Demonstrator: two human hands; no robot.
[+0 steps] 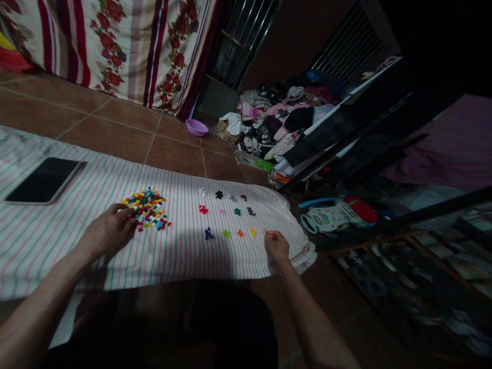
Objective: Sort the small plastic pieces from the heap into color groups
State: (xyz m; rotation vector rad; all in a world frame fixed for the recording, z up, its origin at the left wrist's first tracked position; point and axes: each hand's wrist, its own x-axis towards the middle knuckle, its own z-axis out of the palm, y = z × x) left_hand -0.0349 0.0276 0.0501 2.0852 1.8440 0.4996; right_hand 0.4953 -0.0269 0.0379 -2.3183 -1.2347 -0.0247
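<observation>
On the striped cloth (180,256) lies a mixed pile of small coloured pieces (149,210), like tiny beads or bricks. My left hand (109,226) rests at the pile's left edge, its fingers bent and a little apart, with the tips touching the pieces. At the right end of the nearest row, my right hand (278,248) pinches a small tan piece (265,232) close to the cloth. Small one-colour groups stand in three rows, among them red (203,209), black (219,195), dark blue (208,233), lime green (226,233), orange (240,233) and yellow (252,232).
A phone or tablet (44,180) with a dark screen lies at the cloth's left. Beyond, a purple basin (197,127) sits on the tiled floor near a floral curtain (111,46). Heaped clothes (284,118) lie at the back, and a shelf with shoes (384,266) stands at right.
</observation>
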